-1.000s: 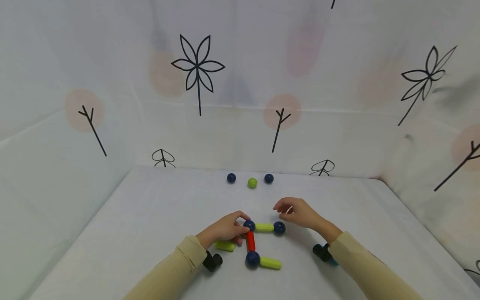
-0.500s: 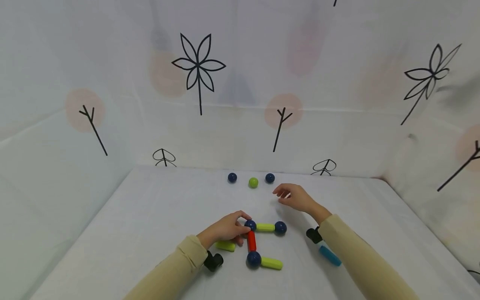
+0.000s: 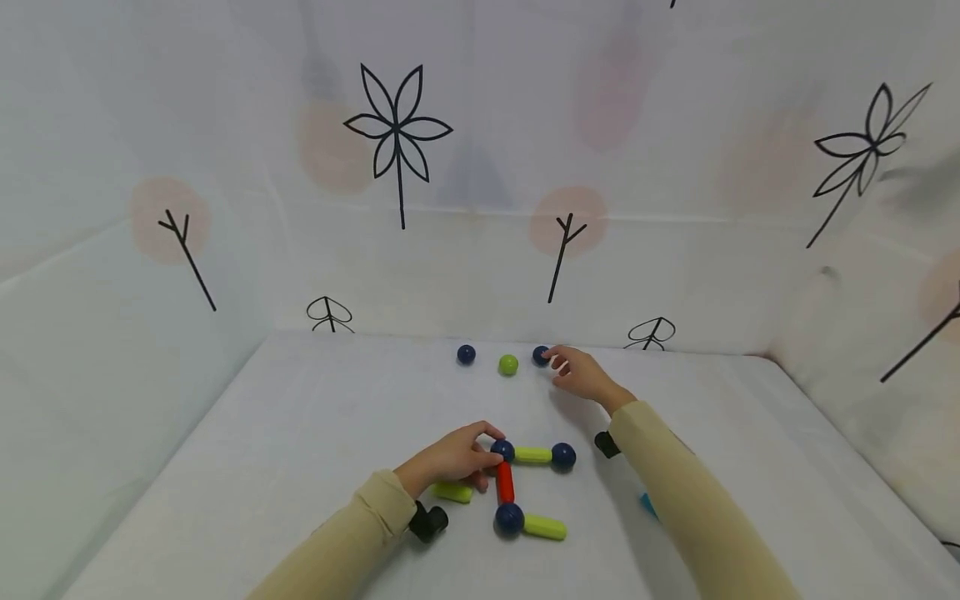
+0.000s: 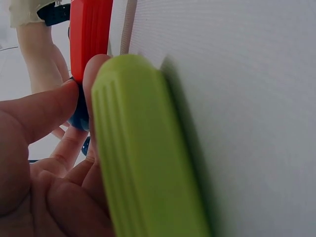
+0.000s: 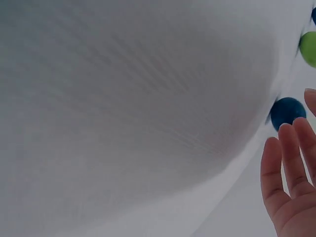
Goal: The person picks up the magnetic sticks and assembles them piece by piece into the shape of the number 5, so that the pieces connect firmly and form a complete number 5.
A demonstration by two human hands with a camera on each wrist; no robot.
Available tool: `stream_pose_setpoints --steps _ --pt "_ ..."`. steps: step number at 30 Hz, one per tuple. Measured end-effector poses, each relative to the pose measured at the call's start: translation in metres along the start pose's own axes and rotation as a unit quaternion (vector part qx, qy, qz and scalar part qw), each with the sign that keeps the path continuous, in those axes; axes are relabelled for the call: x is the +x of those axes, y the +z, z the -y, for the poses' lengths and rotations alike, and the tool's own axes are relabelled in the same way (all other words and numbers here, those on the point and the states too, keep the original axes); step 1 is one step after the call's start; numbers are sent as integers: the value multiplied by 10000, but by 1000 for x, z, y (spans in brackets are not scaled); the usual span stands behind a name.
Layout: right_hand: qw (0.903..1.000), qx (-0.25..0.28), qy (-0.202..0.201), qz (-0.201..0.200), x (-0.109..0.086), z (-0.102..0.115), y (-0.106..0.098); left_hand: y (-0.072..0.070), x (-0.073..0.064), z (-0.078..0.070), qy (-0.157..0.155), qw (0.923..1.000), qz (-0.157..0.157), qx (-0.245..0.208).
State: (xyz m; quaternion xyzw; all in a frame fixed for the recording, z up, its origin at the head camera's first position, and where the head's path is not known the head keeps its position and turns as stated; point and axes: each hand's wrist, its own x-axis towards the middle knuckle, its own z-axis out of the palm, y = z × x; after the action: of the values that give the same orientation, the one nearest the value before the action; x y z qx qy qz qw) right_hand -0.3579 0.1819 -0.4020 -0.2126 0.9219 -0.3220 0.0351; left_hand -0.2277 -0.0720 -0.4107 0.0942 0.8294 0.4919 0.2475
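Observation:
My left hand (image 3: pixel 453 457) pinches a dark blue ball (image 3: pixel 504 451) between thumb and fingers. This ball joins a red rod (image 3: pixel 506 483) and a yellow-green rod (image 3: pixel 533 455) that ends in another dark blue ball (image 3: pixel 563 456). At the red rod's near end sits a third dark blue ball (image 3: pixel 509 519), with a yellow-green rod (image 3: pixel 545 527) pointing right. My right hand (image 3: pixel 583 377) reaches over the back of the table, fingers loosely extended beside a loose blue ball (image 5: pixel 288 113). Its fingertips overlap that ball in view; whether they touch it I cannot tell.
A green ball (image 3: pixel 508 365) and another dark blue ball (image 3: pixel 467 355) lie at the table's back. One loose yellow-green rod (image 4: pixel 143 138) lies under the left hand. A light blue rod (image 3: pixel 648 504) is partly hidden by the right sleeve. Patterned cloth walls enclose the table.
My right hand has moved away from me, from above the joined pieces to the back right ball. The left hand keeps its hold on the corner ball.

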Motion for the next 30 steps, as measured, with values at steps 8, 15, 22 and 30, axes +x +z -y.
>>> stream_pose_setpoints --steps 8,15,22,30 --pt "9974 -100 631 321 11 -3 -2 -1 1 0 26 10000 20 -43" --pt "9974 60 662 293 14 -7 -2 -1 2 2 58 10000 20 -47" --pt "9970 -32 627 454 7 -5 -4 0 2 2 51 10000 6 -10" --pt "9962 -232 381 745 -6 4 -7 0 0 0 87 10000 17 35"
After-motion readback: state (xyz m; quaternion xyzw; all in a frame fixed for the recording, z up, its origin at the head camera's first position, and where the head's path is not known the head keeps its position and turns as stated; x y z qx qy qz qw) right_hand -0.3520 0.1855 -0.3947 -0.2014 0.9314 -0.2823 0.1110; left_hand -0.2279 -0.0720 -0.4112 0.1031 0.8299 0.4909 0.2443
